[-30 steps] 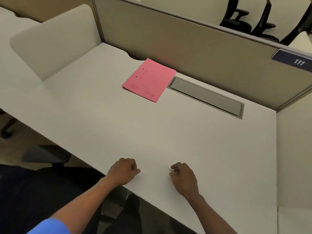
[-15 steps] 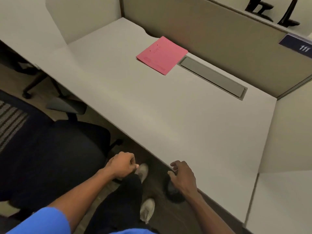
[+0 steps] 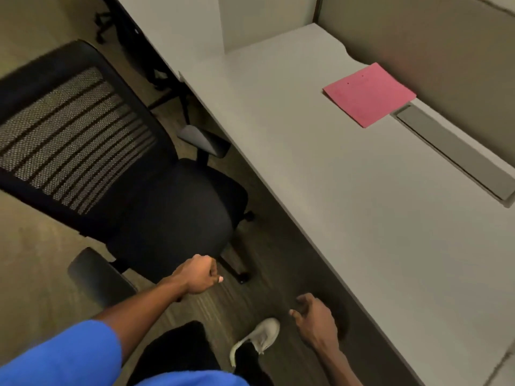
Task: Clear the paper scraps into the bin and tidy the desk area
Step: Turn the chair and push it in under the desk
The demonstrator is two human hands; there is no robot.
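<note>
My left hand point(image 3: 198, 277) is closed in a fist above the floor, just in front of the black office chair point(image 3: 167, 215); a small pale speck shows at the thumb tip, too small to identify. My right hand point(image 3: 316, 321) hangs over the floor beside the desk's front edge, fingers loosely curled and apart, with nothing visible in it. A dark round shape point(image 3: 343, 320), possibly a bin, lies partly hidden behind that hand under the desk edge. On the white desk point(image 3: 362, 207) lies a pink paper folder point(image 3: 369, 93) at the far side.
A grey cable cover point(image 3: 451, 154) is set into the desk by the beige partition point(image 3: 432, 45). The chair's armrests point(image 3: 203, 140) stand close to the desk edge. My white shoe point(image 3: 260, 337) is on the dark floor below.
The view has swung left and down, away from the desk toward the chair and floor. Both hands left the desk top and now hang over the floor.
</note>
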